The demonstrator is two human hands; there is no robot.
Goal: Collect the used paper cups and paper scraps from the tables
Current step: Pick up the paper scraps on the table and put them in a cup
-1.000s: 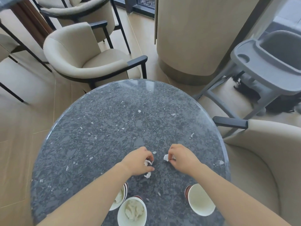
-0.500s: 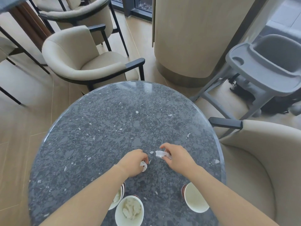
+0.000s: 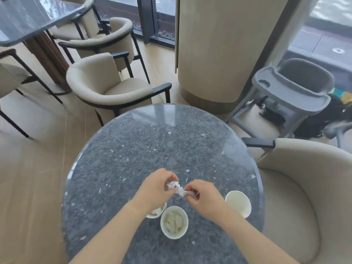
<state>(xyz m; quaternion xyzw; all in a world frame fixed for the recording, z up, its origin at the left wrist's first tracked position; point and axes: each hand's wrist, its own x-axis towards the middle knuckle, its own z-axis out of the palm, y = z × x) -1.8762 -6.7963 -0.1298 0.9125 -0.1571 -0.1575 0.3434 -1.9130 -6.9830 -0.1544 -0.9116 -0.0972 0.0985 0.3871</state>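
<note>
Left hand [image 3: 154, 190] fingers curled, pinching paper scrap [image 3: 172, 185]. Right hand [image 3: 206, 200] pinching second scrap [image 3: 187, 193]. Scraps touching, over round table [image 3: 152, 145]. Three paper cups [image 3: 174, 221] beside wrists.

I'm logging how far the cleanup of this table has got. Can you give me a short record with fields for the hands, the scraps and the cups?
table: round dark speckled top
left hand: pinches a white paper scrap
right hand: pinches a second scrap, close against the first
left cup: partly hidden under the left wrist, paper inside
middle cup: upright, crumpled paper inside
right cup: upright, looks empty
loose scraps on table: none plainly visible
</note>
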